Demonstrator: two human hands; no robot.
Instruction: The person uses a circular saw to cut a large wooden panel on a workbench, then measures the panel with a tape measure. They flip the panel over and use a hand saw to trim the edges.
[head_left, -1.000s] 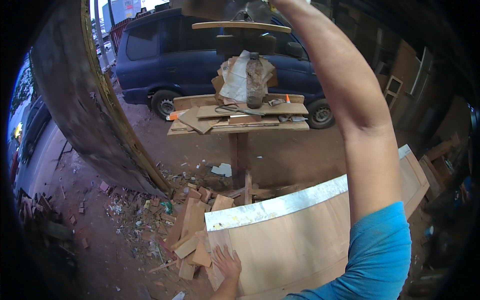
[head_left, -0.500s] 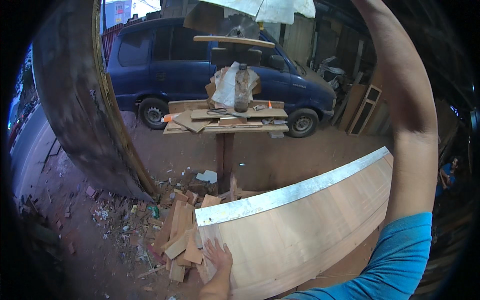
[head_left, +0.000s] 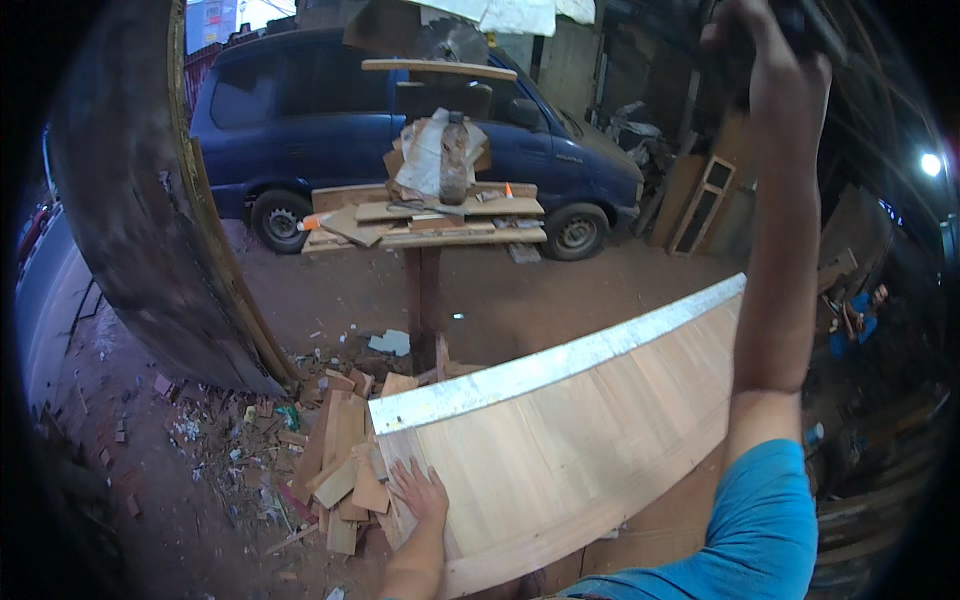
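My left hand (head_left: 418, 492) lies flat, fingers spread, on the near-left corner of a long pale wooden panel (head_left: 560, 430). A whitish, metal-looking straight strip (head_left: 560, 352) runs along the panel's far edge. High at the upper right, my right hand (head_left: 775, 65) is raised well above the panel at the end of a lifted arm. Its fingers are dim and partly lost against a dark shape at the top edge. Whether they hold that shape cannot be made out.
Wood offcuts (head_left: 340, 460) lie heaped left of the panel. Beyond stands a post-mounted bench (head_left: 420, 240) with boards, a bottle (head_left: 453, 160) and a saw blade (head_left: 445, 45) above. A blue van (head_left: 340, 130) is parked behind. A person (head_left: 855, 322) sits far right.
My right hand has come into view at the top as the view shifted right. My left hand stays flat on the panel's left end.
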